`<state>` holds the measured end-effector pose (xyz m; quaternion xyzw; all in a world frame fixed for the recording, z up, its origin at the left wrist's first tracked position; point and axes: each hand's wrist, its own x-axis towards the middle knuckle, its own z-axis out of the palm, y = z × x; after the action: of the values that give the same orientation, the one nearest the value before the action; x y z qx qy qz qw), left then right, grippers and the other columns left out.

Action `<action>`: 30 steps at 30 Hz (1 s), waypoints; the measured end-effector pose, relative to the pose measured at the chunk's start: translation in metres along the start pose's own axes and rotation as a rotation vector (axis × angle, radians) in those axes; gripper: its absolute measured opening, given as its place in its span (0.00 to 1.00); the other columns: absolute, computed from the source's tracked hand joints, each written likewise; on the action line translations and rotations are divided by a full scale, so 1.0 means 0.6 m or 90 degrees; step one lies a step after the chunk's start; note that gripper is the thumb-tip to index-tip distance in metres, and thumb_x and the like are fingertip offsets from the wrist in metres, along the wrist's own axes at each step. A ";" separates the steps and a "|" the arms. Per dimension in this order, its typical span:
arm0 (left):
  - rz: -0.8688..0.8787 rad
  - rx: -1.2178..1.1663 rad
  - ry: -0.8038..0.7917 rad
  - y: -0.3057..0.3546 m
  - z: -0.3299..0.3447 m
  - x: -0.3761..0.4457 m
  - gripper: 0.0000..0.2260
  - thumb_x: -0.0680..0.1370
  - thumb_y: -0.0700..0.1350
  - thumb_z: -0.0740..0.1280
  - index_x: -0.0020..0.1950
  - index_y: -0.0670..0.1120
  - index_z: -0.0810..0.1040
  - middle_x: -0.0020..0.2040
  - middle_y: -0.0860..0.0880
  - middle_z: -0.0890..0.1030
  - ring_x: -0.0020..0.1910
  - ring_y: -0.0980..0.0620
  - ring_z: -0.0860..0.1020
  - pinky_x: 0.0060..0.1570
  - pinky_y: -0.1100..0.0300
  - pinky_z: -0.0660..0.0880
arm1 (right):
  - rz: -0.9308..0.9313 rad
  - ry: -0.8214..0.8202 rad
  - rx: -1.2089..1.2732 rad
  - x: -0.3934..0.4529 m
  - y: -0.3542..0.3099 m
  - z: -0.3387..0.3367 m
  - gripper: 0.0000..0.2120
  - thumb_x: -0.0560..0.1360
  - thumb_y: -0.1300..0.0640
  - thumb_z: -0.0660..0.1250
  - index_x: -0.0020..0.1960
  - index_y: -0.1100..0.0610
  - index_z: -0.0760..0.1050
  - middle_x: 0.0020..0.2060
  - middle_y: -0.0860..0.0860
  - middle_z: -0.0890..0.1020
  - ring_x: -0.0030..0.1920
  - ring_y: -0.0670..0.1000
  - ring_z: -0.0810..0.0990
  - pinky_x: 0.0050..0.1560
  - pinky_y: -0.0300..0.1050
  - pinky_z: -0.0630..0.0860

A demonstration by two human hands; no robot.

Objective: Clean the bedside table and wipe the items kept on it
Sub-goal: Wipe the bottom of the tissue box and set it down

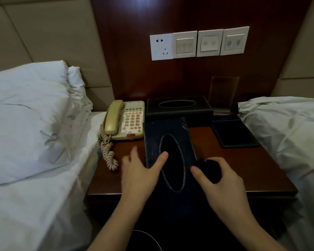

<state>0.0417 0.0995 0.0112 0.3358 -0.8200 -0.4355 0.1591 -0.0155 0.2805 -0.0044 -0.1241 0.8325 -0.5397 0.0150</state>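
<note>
My left hand (140,171) lay open, thumb on the near tissue box (170,153), which sat front-centre on the bench (243,169). My right hand (219,180) gripped a dark cloth (211,168) beside the box's opening.

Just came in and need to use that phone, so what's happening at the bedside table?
A person is cleaning the bedside table. Their left hand steadies a dark tissue box cover, thumb at the edge of its oval opening, while the right hand grips a dark cloth against its right side. The phone sits untouched at the back left, beside a second tissue box and a flat dark tray.
</note>
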 end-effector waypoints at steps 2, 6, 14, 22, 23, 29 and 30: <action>0.177 0.071 0.155 0.024 0.003 -0.024 0.32 0.75 0.62 0.72 0.75 0.52 0.67 0.69 0.52 0.69 0.69 0.55 0.69 0.66 0.59 0.69 | 0.003 0.001 0.000 -0.001 0.001 -0.001 0.13 0.70 0.39 0.72 0.51 0.40 0.73 0.44 0.42 0.81 0.44 0.43 0.81 0.45 0.47 0.82; 0.239 0.127 -0.015 0.065 0.039 -0.059 0.29 0.83 0.63 0.57 0.81 0.54 0.59 0.67 0.59 0.75 0.65 0.59 0.74 0.63 0.62 0.72 | 0.018 -0.012 0.000 0.000 -0.001 -0.001 0.14 0.70 0.40 0.73 0.52 0.40 0.73 0.44 0.42 0.81 0.45 0.43 0.81 0.45 0.45 0.82; 0.036 -0.248 -0.116 0.081 0.043 -0.040 0.31 0.79 0.66 0.62 0.78 0.51 0.69 0.69 0.52 0.79 0.68 0.53 0.77 0.72 0.50 0.72 | 0.001 0.018 0.238 0.003 -0.035 -0.012 0.08 0.70 0.48 0.74 0.47 0.46 0.79 0.40 0.44 0.84 0.41 0.42 0.83 0.38 0.32 0.77; -0.062 -0.522 -0.130 0.092 -0.052 -0.057 0.22 0.80 0.65 0.60 0.64 0.54 0.82 0.56 0.50 0.87 0.55 0.49 0.86 0.56 0.49 0.81 | -0.119 0.084 0.321 0.001 -0.137 -0.079 0.20 0.66 0.36 0.64 0.52 0.45 0.78 0.45 0.44 0.83 0.44 0.42 0.82 0.43 0.42 0.76; -0.073 -0.540 -0.160 0.092 -0.051 -0.061 0.22 0.79 0.65 0.60 0.65 0.55 0.82 0.56 0.49 0.87 0.54 0.49 0.86 0.52 0.51 0.81 | -0.132 0.071 0.317 -0.006 -0.144 -0.074 0.18 0.66 0.38 0.64 0.52 0.44 0.77 0.44 0.41 0.83 0.43 0.40 0.81 0.40 0.38 0.76; -0.005 -0.511 -0.141 0.082 -0.043 -0.087 0.20 0.75 0.65 0.63 0.53 0.54 0.85 0.46 0.62 0.87 0.47 0.66 0.84 0.52 0.67 0.78 | -0.228 0.027 0.233 -0.038 -0.167 -0.037 0.14 0.71 0.43 0.62 0.55 0.36 0.63 0.48 0.31 0.75 0.47 0.37 0.79 0.41 0.31 0.75; 0.000 -0.512 -0.134 0.080 -0.043 -0.091 0.14 0.79 0.60 0.62 0.49 0.54 0.83 0.39 0.66 0.85 0.41 0.72 0.81 0.42 0.75 0.75 | -0.250 0.042 0.206 -0.038 -0.167 -0.036 0.14 0.71 0.42 0.62 0.54 0.34 0.62 0.48 0.32 0.75 0.47 0.39 0.79 0.41 0.34 0.76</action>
<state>0.0758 0.1406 0.0674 0.2008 -0.5962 -0.7530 0.1930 0.0221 0.2660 0.0924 -0.2618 0.6955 -0.6621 -0.0973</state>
